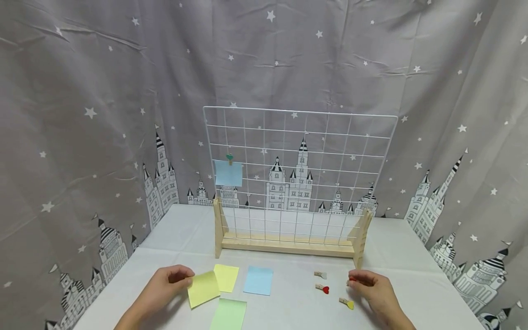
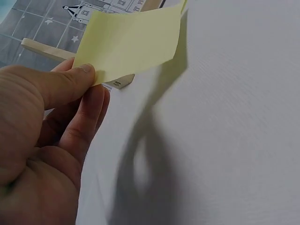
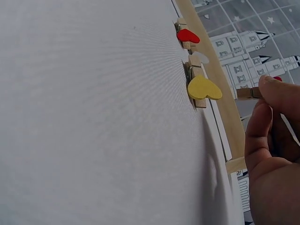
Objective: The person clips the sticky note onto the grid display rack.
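My left hand [image 1: 167, 286] pinches a yellow sticky note [image 1: 204, 289] by its edge between thumb and fingers. In the left wrist view the held note [image 2: 133, 42] is raised over the white cloth, casting a shadow. A small wooden clothespin [image 3: 248, 93] with a red heart is pinched by my right hand [image 1: 377, 293], its heart mostly hidden by the thumb. Left of that hand lie three more clothespins: one with a pale heart [image 1: 320, 274], one with a red heart [image 1: 322, 288] and one with a yellow heart [image 1: 347, 303].
Another yellow note [image 1: 227, 277], a blue note [image 1: 258, 280] and a green note [image 1: 229, 314] lie on the white table. Behind them stands a white wire grid [image 1: 305, 151] on a wooden base [image 1: 288, 246]. A green-heart clothespin [image 1: 229, 158] holds a blue note [image 1: 228, 174] on the grid.
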### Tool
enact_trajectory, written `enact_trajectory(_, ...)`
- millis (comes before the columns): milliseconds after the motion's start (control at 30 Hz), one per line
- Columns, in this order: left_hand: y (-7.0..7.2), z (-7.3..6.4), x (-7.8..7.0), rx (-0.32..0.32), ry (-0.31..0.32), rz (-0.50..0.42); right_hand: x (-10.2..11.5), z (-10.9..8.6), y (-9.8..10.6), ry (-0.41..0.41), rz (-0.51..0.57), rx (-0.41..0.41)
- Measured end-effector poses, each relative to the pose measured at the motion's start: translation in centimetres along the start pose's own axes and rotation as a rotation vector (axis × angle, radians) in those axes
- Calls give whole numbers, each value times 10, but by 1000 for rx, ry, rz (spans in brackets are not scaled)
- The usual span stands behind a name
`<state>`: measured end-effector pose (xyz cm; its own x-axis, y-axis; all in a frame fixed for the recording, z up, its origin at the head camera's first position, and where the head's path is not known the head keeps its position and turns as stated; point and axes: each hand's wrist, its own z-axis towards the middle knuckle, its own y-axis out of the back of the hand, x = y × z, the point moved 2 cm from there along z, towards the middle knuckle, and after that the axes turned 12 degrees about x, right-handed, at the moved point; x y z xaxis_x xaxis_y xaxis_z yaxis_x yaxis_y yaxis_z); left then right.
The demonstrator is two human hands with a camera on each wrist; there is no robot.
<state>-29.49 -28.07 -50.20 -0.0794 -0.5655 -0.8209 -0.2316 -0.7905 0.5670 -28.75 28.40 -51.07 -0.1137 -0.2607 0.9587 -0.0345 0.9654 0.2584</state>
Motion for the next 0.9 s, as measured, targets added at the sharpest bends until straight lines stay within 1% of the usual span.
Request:
enact_trajectory(67,1,1,-3,6,-21,-2,1,0,0,3,2,3)
enact_trajectory(200,2,5,-11,17,-57,-12,4,1,1,7,-33,-4)
enact_trajectory(267,3,8,-16,19,-65,-28,6,2,2,9,-50,-10)
enact_trajectory(367,4,15,-23,24,-83,-52,8,4,1,30,-52,-7)
enact_trajectory(467,5,20,-28,33,-98,-56,9,5,1,54,-25,1)
enact_trajectory(533,5,23,-30,38,-101,-52,9,6,0,66,-15,7)
enact_trajectory(600,6,26,-32,39,-100,-46,10,5,-1,65,1,10)
enact_trajectory(700,6,28,-36,33,-95,-44,10,6,-2,59,-2,15)
enact_trajectory(900,6,35,-47,26,-111,-38,15,7,-2,65,9,29)
